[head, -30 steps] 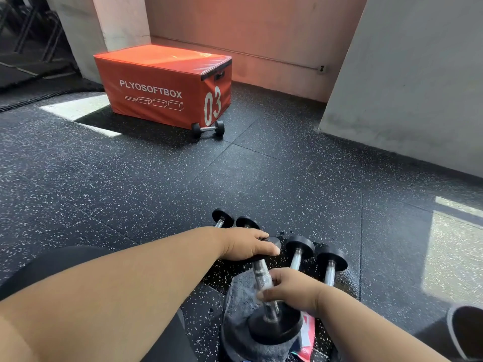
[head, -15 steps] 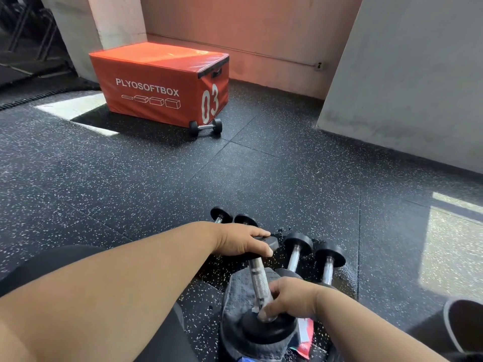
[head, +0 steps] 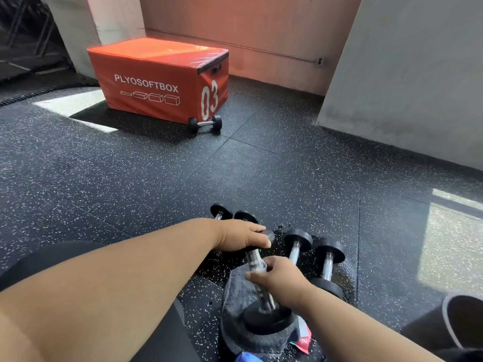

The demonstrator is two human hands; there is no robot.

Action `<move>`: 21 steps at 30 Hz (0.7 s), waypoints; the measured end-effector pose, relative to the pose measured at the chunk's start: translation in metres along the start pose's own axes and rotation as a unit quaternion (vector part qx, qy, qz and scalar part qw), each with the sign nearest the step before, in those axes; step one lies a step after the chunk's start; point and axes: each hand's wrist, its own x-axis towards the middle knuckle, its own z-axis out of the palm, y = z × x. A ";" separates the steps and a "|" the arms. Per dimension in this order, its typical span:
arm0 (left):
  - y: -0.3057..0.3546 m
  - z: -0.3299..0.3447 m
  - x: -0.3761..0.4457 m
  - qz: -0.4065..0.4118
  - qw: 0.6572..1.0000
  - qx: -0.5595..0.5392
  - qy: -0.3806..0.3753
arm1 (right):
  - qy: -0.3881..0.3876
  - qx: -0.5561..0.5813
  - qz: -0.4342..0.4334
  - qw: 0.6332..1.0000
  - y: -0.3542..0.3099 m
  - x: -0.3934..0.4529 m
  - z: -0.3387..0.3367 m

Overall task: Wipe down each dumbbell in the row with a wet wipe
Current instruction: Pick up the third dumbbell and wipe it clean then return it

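Several small dumbbells with black heads and chrome handles lie in a row on the floor. My left hand [head: 241,237] grips the far head of the middle dumbbell [head: 266,318]. My right hand [head: 281,279] is curled round its chrome handle about halfway along. A pale strip at the fingertips looks like the wipe, mostly hidden by the hand. The near head rests on a grey towel [head: 234,296]. Two dumbbell heads [head: 220,210] show to the left. Two more dumbbells [head: 298,239] [head: 328,252] lie to the right.
An orange plyo box [head: 156,77] stands at the back with a lone dumbbell [head: 205,124] against it. A grey wall panel [head: 405,74] closes the right side. A red packet [head: 304,340] and something blue [head: 245,357] lie by the towel. A dark shoe [head: 460,322] sits bottom right.
My right hand slid down the handle toward the near head, then back up to the middle. My left hand stayed on the far head.
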 end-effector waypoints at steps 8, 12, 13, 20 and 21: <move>0.000 0.003 0.003 0.018 1.000 -0.006 -0.012 | 0.015 0.077 -0.008 0.997 -0.009 0.009 -0.001; 0.002 0.000 0.001 0.029 0.999 -0.011 -0.029 | -0.121 0.079 0.044 0.989 0.003 0.004 -0.010; 0.003 -0.001 0.000 0.031 0.999 -0.011 -0.033 | -0.149 0.077 0.058 0.984 0.006 0.003 -0.009; 0.004 0.000 -0.002 0.027 0.999 0.001 -0.036 | -0.204 0.069 0.101 0.971 0.010 -0.004 -0.010; 0.004 -0.001 -0.003 0.027 0.999 0.004 -0.035 | -0.203 0.074 0.101 0.971 0.008 -0.004 -0.010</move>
